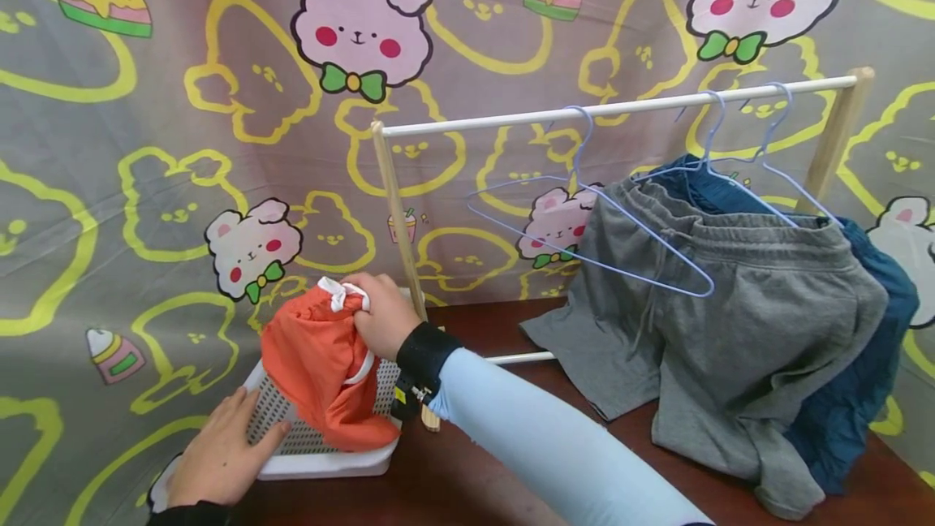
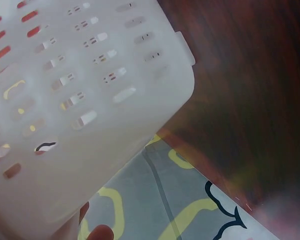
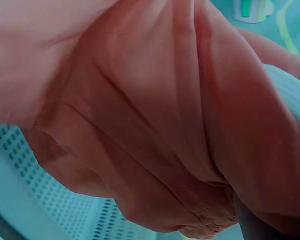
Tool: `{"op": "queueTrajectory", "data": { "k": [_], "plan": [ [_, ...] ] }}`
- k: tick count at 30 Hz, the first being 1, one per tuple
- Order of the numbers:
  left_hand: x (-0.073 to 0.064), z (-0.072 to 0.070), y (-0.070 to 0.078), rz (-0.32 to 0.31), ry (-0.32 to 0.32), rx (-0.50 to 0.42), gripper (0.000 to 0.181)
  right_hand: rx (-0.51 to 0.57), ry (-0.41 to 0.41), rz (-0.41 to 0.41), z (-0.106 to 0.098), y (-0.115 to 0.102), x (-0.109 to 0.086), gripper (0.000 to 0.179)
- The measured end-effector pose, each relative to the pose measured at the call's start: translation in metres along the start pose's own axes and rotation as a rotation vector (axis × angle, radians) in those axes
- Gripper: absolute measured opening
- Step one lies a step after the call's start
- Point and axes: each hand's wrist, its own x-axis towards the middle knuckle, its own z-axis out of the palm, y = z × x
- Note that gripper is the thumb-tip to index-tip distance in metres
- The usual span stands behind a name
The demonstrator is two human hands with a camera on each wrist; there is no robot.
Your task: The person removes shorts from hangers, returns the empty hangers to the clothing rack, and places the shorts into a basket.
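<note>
Orange shorts (image 1: 310, 355) with a white drawstring hang from my right hand (image 1: 387, 316), which grips them by the waistband over a white perforated basket (image 1: 329, 465). Their lower part overlaps the basket's inside. In the right wrist view the folded orange cloth (image 3: 140, 120) fills most of the picture and hides the fingers. My left hand (image 1: 222, 449) holds the basket's near left rim, thumb over the inner side. From the left wrist, the basket's slotted outer wall (image 2: 90, 145) shows with a fingertip (image 2: 101, 233) beside it.
A rack with a white rail (image 1: 621, 109) and wooden posts stands right of the basket. Grey shorts (image 1: 738, 307) and blue shorts (image 1: 862, 396) hang on it, beside a bare blue hanger (image 1: 584, 185). A patterned curtain (image 1: 467, 39) lies behind the dark red table (image 1: 475, 477).
</note>
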Motion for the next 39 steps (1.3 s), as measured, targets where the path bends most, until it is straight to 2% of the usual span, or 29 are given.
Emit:
{"op": "queueTrajectory", "data": {
  "k": [6, 11, 15, 21, 29, 34, 39],
  "plan": [
    [-0.002, 0.001, 0.0, 0.006, 0.034, -0.002, 0.118, -0.059, -0.02, 0.002, 0.014, 0.021, -0.007, 0.047],
    [-0.004, 0.0, 0.002, 0.003, 0.055, -0.002, 0.116, -0.107, -0.085, 0.047, 0.026, 0.035, -0.02, 0.049],
    [-0.004, 0.0, 0.003, -0.007, 0.052, -0.011, 0.115, -0.178, -0.147, 0.043, 0.035, 0.045, -0.031, 0.051],
    [-0.003, -0.001, 0.003, -0.012, 0.041, -0.02, 0.115, -0.309, -0.25, -0.019, 0.042, 0.049, -0.042, 0.054],
    [-0.005, 0.002, -0.001, 0.002, 0.033, -0.007, 0.116, -0.579, -0.409, -0.193, 0.05, 0.053, -0.052, 0.056],
    [-0.002, 0.001, -0.002, 0.015, 0.02, 0.003, 0.118, -0.643, -0.425, -0.253, 0.051, 0.054, -0.055, 0.056],
    [-0.002, 0.003, -0.002, 0.021, 0.026, -0.002, 0.118, -0.674, -0.464, -0.259, 0.049, 0.054, -0.058, 0.056]
  ]
}}
